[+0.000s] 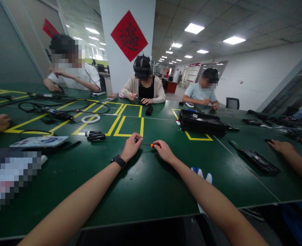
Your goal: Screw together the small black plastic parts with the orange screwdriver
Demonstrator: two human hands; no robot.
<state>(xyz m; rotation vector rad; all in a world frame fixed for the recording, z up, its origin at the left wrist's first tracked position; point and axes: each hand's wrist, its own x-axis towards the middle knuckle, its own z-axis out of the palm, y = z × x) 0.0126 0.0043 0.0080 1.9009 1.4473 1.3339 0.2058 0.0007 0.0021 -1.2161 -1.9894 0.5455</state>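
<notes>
My right hand (163, 151) is closed round the orange handle of a screwdriver (152, 146). The thin shaft points left, towards my left hand (132, 147), which wears a dark wristband and is closed in a pinch. A small black piece (136, 140) shows between its fingers; its kind is too small to make out. Both hands are just above the green table (151, 191), and whether the shaft's tip touches the black piece cannot be told. White gloves with blue fingertips (209, 178) lie partly under my right forearm.
Black markers (96, 136), a white ring (90, 119) and tangled black cables (56, 112) lie left. A bulky black device (202, 122) stands ahead right, with a flat black panel (255, 157) nearer. Co-workers sit across the table; other people's hands (281, 147) reach in at both sides.
</notes>
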